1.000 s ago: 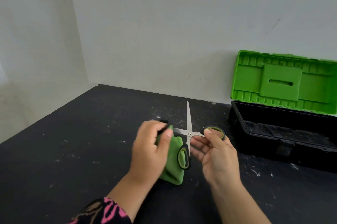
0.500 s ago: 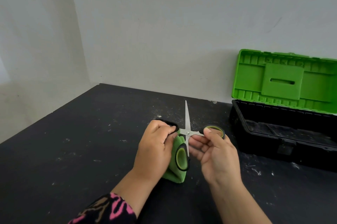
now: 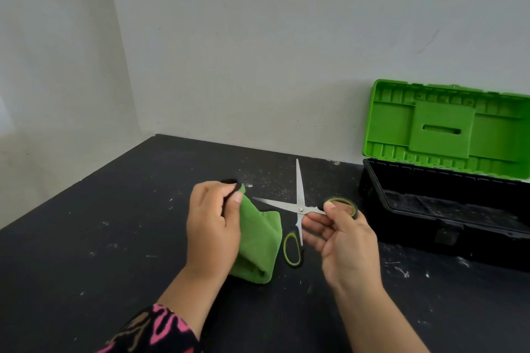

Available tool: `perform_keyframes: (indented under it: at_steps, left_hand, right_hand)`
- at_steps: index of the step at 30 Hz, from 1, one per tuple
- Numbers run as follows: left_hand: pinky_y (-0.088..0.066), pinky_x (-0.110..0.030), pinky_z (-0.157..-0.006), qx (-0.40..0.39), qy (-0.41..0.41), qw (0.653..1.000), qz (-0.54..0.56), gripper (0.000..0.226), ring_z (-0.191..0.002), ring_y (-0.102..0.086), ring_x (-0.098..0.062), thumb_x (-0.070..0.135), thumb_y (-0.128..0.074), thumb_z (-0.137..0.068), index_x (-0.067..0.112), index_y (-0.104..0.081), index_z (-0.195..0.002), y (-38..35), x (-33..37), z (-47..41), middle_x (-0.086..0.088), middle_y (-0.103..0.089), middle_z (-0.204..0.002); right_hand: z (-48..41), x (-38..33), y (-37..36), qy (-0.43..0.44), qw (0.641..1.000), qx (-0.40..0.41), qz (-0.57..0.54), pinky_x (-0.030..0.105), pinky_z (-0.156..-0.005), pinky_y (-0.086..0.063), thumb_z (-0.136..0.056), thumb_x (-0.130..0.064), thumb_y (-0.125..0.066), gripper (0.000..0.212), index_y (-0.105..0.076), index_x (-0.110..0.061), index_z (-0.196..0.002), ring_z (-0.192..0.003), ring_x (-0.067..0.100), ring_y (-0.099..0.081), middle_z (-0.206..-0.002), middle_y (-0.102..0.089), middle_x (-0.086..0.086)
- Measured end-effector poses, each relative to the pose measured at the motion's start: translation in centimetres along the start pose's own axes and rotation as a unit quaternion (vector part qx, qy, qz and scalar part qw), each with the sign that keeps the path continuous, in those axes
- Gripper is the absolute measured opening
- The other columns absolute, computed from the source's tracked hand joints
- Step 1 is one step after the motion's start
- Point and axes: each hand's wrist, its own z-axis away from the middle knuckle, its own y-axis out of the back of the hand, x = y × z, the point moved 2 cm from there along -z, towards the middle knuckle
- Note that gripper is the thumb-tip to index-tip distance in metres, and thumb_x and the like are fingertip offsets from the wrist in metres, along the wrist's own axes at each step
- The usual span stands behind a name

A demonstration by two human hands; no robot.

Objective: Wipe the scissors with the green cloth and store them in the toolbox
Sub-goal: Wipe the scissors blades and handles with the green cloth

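Right hand (image 3: 344, 240) pinching scissors (image 3: 300, 209) by handle, blades spread; left hand (image 3: 213, 226) gripping cloth (image 3: 258, 243) beside blade tip. Wiping pivot-to-tip looking safest.

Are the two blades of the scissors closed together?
No, the scissors are spread wide open, one blade pointing away toward the wall and the other pointing sideways toward the green cloth.

The scissors (image 3: 300, 209) left of the toolbox (image 3: 430, 240) have shiny, smooth metal blades and smooth black plastic handles with green inside. Further left of the toolbox, the green cloth (image 3: 258, 238) looks soft and a bit fuzzy. The toolbox is dull black plastic; its lid (image 3: 441, 128) is smooth green plastic. The worktop (image 3: 114, 238) under the toolbox is matt black, scratched, with white specks.
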Motion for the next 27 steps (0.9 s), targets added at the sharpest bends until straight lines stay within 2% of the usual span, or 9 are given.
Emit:
perform_keyframes:
  at_steps: [3,5,7,10,13,18,23,27]
  left_hand:
    - [-0.04,-0.011,-0.087,-0.07,-0.097,0.992,0.041,0.017,-0.094,-0.054,-0.003,0.015,-0.058,-0.088,0.004,-0.069,-0.094,-1.2,2.3,1.2,-0.001,-0.058,-0.098]
    - [-0.043,-0.015,-0.086,-0.131,-0.119,0.983,0.042,0.019,-0.093,-0.058,-0.013,0.017,-0.057,-0.089,0.006,-0.071,-0.096,-2.3,2.9,2.1,-0.001,-0.061,-0.099]
    - [-0.043,-0.015,-0.085,-0.158,-0.11,0.981,0.031,0.021,-0.093,-0.058,-0.016,0.021,-0.055,-0.09,0.008,-0.07,-0.096,-2.9,2.8,2.6,0.0,-0.062,-0.099]
    - [-0.042,-0.017,-0.081,-0.139,-0.06,0.988,0.017,0.018,-0.091,-0.058,-0.016,0.022,-0.055,-0.09,0.009,-0.068,-0.093,-2.8,1.7,2.0,0.003,-0.06,-0.096]
    - [-0.044,-0.02,-0.077,-0.109,-0.017,0.994,0.014,0.008,-0.087,-0.058,-0.015,0.013,-0.062,-0.087,0.009,-0.068,-0.09,-2.0,0.7,1.3,0.004,-0.057,-0.094]
    - [-0.045,-0.018,-0.08,-0.131,-0.095,0.986,0.042,0.02,-0.088,-0.058,-0.014,0.02,-0.054,-0.09,0.007,-0.069,-0.092,-2.4,2.4,2.4,0.001,-0.06,-0.093]
    - [-0.045,-0.022,-0.069,-0.12,-0.063,0.991,0.02,0.025,-0.082,-0.056,-0.014,0.026,-0.051,-0.089,0.008,-0.069,-0.088,-2.5,1.6,1.8,0.005,-0.057,-0.089]
    - [-0.045,-0.022,-0.068,-0.126,-0.043,0.991,0.008,0.023,-0.081,-0.056,-0.014,0.025,-0.052,-0.089,0.009,-0.068,-0.088,-2.0,1.1,1.5,0.005,-0.056,-0.089]
  right_hand:
    - [0.3,0.6,-0.3,0.011,1.0,-0.009,0.021,0.034,-0.054,-0.055,-0.09,-0.006,-0.053,0.011,-0.053,-0.013,-0.083,-0.06,0.025,-0.064,-0.069,-0.062,0.015]
    - [0.7,1.0,-0.6,0.017,0.999,-0.019,0.034,0.034,-0.055,-0.055,-0.09,-0.005,-0.055,0.01,-0.055,-0.013,-0.083,-0.062,0.026,-0.064,-0.069,-0.062,0.014]
    - [0.9,1.0,-0.8,0.027,0.998,-0.031,0.041,0.034,-0.056,-0.054,-0.089,-0.004,-0.055,0.01,-0.056,-0.013,-0.084,-0.063,0.025,-0.064,-0.068,-0.064,0.012]
    - [1.0,0.5,-0.7,0.046,0.998,-0.036,0.032,0.037,-0.059,-0.055,-0.089,-0.003,-0.055,0.011,-0.056,-0.012,-0.083,-0.064,0.026,-0.064,-0.065,-0.065,0.012]
    - [1.0,0.3,-0.8,0.051,0.998,-0.039,0.029,0.037,-0.059,-0.055,-0.088,-0.004,-0.055,0.012,-0.056,-0.013,-0.082,-0.063,0.026,-0.064,-0.064,-0.064,0.012]
    - [1.2,0.9,-1.1,0.02,0.999,-0.044,0.024,0.036,-0.058,-0.056,-0.089,-0.004,-0.055,0.01,-0.055,-0.012,-0.083,-0.063,0.025,-0.065,-0.066,-0.065,0.012]
    - [0.9,0.5,-0.7,0.01,0.999,-0.045,0.01,0.034,-0.054,-0.057,-0.089,-0.003,-0.054,0.01,-0.053,-0.011,-0.082,-0.06,0.026,-0.065,-0.061,-0.064,0.012]
    - [0.8,0.5,-0.6,0.005,0.999,-0.048,0.012,0.034,-0.052,-0.056,-0.089,-0.003,-0.053,0.011,-0.054,-0.012,-0.083,-0.059,0.026,-0.064,-0.062,-0.064,0.013]
